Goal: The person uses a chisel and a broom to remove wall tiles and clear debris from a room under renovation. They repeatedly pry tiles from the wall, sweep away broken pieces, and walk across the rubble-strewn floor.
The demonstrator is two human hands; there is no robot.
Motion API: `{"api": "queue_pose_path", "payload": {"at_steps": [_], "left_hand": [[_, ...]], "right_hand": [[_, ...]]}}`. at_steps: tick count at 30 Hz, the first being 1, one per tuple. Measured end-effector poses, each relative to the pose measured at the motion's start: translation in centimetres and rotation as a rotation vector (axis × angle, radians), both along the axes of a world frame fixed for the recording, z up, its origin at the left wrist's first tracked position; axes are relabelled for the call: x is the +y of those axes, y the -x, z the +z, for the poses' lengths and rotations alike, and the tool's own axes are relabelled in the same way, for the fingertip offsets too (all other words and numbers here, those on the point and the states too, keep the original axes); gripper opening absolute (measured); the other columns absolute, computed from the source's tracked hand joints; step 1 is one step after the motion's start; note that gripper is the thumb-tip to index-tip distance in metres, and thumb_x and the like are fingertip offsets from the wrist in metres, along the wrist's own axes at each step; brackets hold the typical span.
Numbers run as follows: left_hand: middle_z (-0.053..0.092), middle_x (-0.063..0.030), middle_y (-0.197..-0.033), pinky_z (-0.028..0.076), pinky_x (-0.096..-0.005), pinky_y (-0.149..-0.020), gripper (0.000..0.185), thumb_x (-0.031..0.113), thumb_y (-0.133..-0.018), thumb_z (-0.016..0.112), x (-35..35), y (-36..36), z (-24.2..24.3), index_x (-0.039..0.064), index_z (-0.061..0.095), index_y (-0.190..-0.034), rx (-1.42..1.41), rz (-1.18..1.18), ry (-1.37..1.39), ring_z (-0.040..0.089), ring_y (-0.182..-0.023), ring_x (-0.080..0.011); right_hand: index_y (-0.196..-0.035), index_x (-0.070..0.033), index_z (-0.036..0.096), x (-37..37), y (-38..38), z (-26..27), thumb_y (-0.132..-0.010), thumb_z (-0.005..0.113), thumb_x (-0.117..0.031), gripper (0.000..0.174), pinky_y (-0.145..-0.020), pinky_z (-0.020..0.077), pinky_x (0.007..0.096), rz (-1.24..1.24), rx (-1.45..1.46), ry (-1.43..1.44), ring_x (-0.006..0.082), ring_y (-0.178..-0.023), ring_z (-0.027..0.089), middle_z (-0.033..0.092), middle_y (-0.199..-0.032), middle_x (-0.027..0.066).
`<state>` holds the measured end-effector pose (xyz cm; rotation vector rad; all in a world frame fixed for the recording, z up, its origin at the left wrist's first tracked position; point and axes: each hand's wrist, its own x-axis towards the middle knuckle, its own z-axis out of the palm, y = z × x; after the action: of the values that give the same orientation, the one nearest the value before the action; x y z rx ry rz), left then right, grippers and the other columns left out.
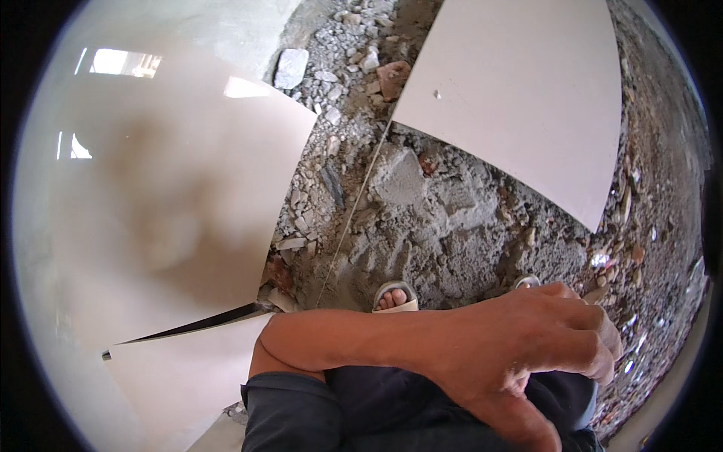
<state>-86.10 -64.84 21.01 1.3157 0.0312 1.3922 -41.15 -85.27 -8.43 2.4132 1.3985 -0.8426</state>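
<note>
My left hand [542, 339] reaches across from the left over my knees, back up. Its fingers are bent and the thumb stands apart, with nothing seen in it. My right hand is out of view. Before me lies rough grey mortar [446, 209]. A large pale tile [508, 73] lies above it at the upper right. At the left is a glossy pale tile surface [226, 169] with reflections. Another pale tile [192, 373] lies at the lower left, a dark wedge-shaped gap between the two. A thin string [354, 212] runs from the upper right tile's corner down to the left.
Broken stones and rubble [333, 85] fill the strip between the tiles, among them a white stone [291, 68] and a reddish brick piece [393, 79]. My sandalled foot [393, 298] is on the mortar. Loose gravelly ground [655, 226] with small shiny bits runs along the right.
</note>
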Motion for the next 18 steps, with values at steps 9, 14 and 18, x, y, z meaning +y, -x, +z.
{"api": "queue_pose_path", "payload": {"at_steps": [9,14,18], "left_hand": [[0.063,-0.0176,-0.107,0.049,-0.0388,-0.077,0.065,0.054,-0.068,0.071,-1.2,-2.4,-1.2,-0.001,0.063,-0.103,-0.05,0.025,0.061,0.062,-0.09,-0.0295],[0.064,-0.017,-0.106,0.051,-0.0389,-0.078,0.06,0.045,-0.067,0.081,-0.6,-2.9,-0.4,0.0,0.063,-0.102,-0.096,-0.038,0.134,0.064,-0.094,-0.0311],[0.059,-0.0174,-0.12,0.042,-0.0428,-0.09,0.072,0.065,-0.076,0.064,-1.0,-0.1,-4.8,0.003,0.062,-0.112,0.55,-0.123,0.08,0.057,-0.109,-0.0334]], "right_hand": [[-0.114,-0.003,0.061,-0.5,-0.1,0.2,-0.084,0.062,-0.035,0.044,-0.093,0.0448,0.046,0.017,0.015,0.007,0.0406,-0.11,0.056,0.06,-0.116,0.024],[-0.114,-0.003,0.061,-0.3,0.3,0.1,-0.084,0.062,-0.036,0.045,-0.093,0.0448,0.046,0.014,0.012,0.008,0.0404,-0.11,0.056,0.06,-0.117,0.0237],[-0.115,-0.003,0.061,-0.3,0.3,0.1,-0.084,0.062,-0.036,0.045,-0.093,0.0448,0.046,0.004,0.012,0.011,0.0402,-0.11,0.056,0.06,-0.117,0.0235]]}}
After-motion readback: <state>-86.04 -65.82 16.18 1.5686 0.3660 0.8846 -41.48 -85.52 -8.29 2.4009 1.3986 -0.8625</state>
